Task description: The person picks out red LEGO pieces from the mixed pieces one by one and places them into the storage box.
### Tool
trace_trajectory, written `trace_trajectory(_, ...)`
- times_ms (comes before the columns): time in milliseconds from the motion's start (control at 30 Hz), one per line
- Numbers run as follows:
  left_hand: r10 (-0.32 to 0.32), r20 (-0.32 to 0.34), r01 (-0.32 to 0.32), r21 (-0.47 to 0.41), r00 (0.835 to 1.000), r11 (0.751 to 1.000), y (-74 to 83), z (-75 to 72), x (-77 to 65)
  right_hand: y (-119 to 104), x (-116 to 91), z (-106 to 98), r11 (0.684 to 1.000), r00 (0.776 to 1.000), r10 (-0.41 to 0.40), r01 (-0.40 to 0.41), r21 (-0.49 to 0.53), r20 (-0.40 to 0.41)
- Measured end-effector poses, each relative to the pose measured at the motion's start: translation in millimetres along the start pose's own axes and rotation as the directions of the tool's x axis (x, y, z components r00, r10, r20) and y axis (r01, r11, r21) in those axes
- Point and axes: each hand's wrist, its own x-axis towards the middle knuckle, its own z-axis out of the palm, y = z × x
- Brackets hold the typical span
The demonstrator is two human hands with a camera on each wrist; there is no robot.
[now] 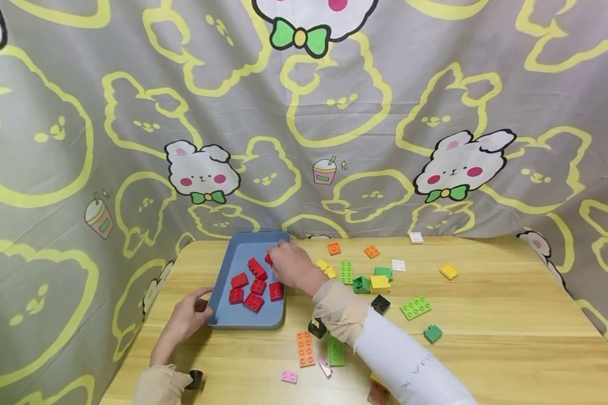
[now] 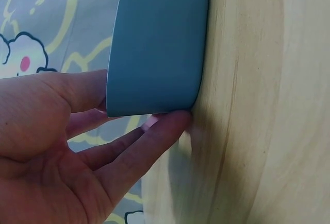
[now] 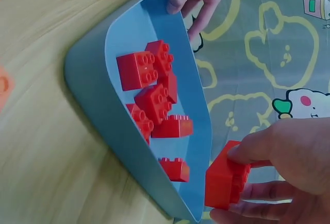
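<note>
A blue-grey tray (image 1: 245, 320) at the left of the table holds several red toy bricks (image 1: 254, 302). My left hand (image 1: 187, 315) grips the tray's near left corner, thumb over the rim and fingers against the outer wall; the left wrist view shows the fingers (image 2: 154, 141) low by the table. Over the tray's far right corner is my right hand (image 1: 294, 264). In the right wrist view it pinches a red brick (image 3: 219, 180) between thumb and fingers, studs towards the palm. From the head, the hand hides most of that corner.
Right of the tray lie several loose bricks: a light green one (image 1: 415, 307), a black one (image 1: 380, 304), a yellow one (image 1: 380, 283) and an orange one (image 1: 305, 349). A pink brick (image 1: 289, 377) is near the front. A patterned cloth (image 1: 344, 112) hangs behind the table.
</note>
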Motion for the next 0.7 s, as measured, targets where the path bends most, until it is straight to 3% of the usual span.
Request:
trace_trajectory(367,-0.017,0.000,0.017,-0.024,1.000,1.000,-4.4,-0.4,-3.4,-19,21,16,0.997,0.998,0.065,-0.066,0.028,0.023)
trace_trajectory(700,-0.014,0.006,0.014,-0.025,1.000,1.000,-2.1,1.5,-0.1,-22,27,22,0.995,0.994,0.099,-0.101,0.024,0.055)
